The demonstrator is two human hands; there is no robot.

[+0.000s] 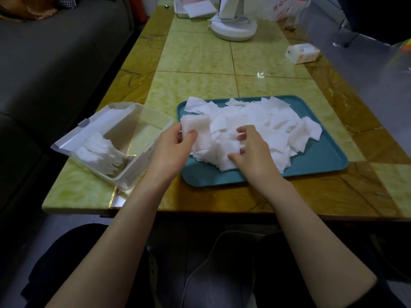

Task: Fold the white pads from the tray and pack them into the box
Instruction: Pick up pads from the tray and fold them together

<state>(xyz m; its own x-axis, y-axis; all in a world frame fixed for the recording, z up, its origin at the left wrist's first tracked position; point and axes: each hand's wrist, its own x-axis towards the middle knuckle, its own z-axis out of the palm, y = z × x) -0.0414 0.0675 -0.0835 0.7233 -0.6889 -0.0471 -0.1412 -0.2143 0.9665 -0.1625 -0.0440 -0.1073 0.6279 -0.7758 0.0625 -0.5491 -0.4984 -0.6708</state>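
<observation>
A teal tray (320,158) lies in front of me, heaped with several loose white pads (262,121). My left hand (171,147) holds one white pad (199,130) upright over the tray's left edge, thumb pressed on its front. My right hand (251,150) rests on the pile, fingers curled and pinching at a pad (226,162) near the tray's front. To the left stands a clear plastic box (138,165) with its lid open; a row of folded pads (97,152) fills its near-left end.
The yellow-green tiled table (200,58) runs away from me. A white fan base (233,27), a white tray (193,10), a plastic bag (287,7) and a small white box (302,53) sit at the far end. A grey sofa (55,63) lines the left side.
</observation>
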